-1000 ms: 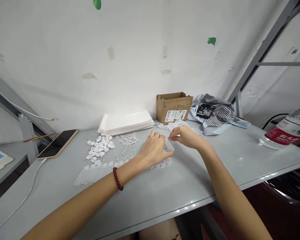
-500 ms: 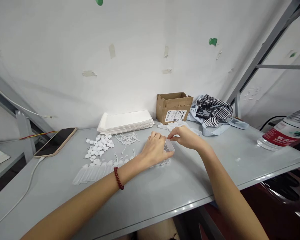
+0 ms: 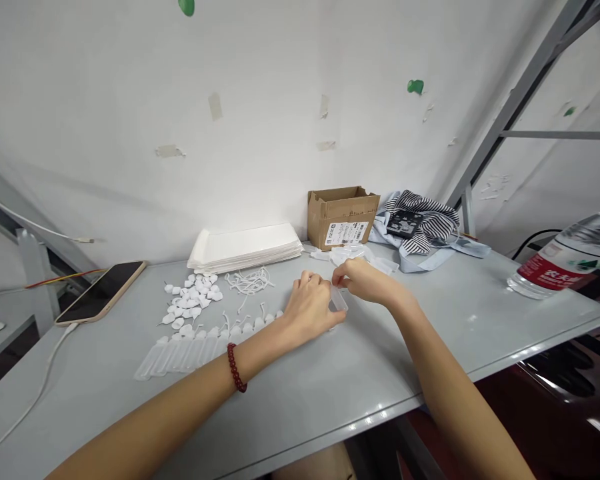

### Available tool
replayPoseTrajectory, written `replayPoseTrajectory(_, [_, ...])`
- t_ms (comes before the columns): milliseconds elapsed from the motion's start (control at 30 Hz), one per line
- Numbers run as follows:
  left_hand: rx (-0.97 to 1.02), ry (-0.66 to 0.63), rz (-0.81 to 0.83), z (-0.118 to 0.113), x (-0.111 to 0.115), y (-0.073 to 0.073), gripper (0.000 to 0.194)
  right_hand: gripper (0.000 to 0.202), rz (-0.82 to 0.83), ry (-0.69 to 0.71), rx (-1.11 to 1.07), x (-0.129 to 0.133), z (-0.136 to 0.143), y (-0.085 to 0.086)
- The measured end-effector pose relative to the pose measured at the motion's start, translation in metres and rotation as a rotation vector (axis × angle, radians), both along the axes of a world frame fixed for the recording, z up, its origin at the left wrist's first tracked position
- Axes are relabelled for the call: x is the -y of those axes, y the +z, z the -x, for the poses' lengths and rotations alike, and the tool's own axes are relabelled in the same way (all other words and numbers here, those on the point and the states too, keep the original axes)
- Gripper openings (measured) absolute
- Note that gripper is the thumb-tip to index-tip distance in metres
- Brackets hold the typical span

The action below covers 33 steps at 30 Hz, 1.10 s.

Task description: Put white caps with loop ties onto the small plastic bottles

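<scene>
A translucent plastic tube (image 3: 338, 299) stands out between my hands, slightly tilted above the table. My left hand (image 3: 307, 303) is closed around it, thumb at its lower end, fingers along its far side. At the tube's upper end, my right hand (image 3: 363, 280) has its thumb and fingers pinched together; what lies in the pinch is hidden. Left of my left wrist lies a row of similar tubes (image 3: 193, 350) with white caps and short cord ends. Behind that row are a pile of small white caps (image 3: 193, 297) and a tangle of white cords (image 3: 250, 281).
More clear tubes (image 3: 383, 263) lie before an open cardboard box (image 3: 343, 217). A stack of white sheets (image 3: 245, 247) rests by the wall. A phone (image 3: 103, 293) on a cable is at left, crumpled cloth (image 3: 425, 223) at back right, a large water bottle (image 3: 565, 260) at far right.
The camera view has shifted slightly. My hands stay together at the tube, with the right fingers still pinched at its upper end.
</scene>
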State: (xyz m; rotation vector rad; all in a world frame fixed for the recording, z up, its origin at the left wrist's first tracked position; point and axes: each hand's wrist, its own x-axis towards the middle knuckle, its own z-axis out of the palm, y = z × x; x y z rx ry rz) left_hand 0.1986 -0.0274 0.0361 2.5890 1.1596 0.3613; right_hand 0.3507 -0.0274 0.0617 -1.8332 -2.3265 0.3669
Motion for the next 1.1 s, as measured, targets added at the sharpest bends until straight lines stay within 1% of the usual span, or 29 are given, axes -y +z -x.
replayPoseTrajectory(100, [0.053,0.043,0.029,-0.0003,0.0010,0.0027,0.038,0.024,-0.022,-0.009,-0.032,-0.0004,-0.0019,0.0001])
replayPoseTrajectory(267, [0.166,0.074,0.009,0.0004,0.0010,0.0058,0.024,0.023,-0.067,-0.030,-0.078,0.0000,-0.0051,0.0012])
replayPoseTrajectory(367, [0.223,0.088,0.010,0.0005,0.0015,0.0051,0.023,0.022,-0.078,-0.046,-0.080,0.0002,-0.0056,0.0014])
replayPoseTrajectory(467, [0.257,0.120,0.022,0.0007,0.0029,0.0029,0.029,0.023,-0.075,-0.049,-0.073,0.0003,-0.0048,0.0018])
replayPoseTrajectory(567, [0.255,0.150,0.018,0.0007,0.0050,0.0003,0.035,0.023,-0.059,-0.045,-0.057,0.0006,-0.0033,0.0025])
replayPoseTrajectory(633, [0.249,0.146,0.021,0.0002,0.0060,-0.0009,0.037,0.024,-0.039,-0.042,-0.041,0.0012,-0.0025,0.0029])
replayPoseTrajectory(867, [0.154,0.095,0.053,-0.0024,0.0057,-0.0011,0.029,0.026,0.057,-0.047,0.028,0.0041,-0.0020,0.0021])
replayPoseTrajectory(1100, [0.085,0.062,0.047,-0.0011,0.0072,-0.0026,0.027,0.028,0.160,-0.015,0.092,0.0028,0.0033,-0.0017])
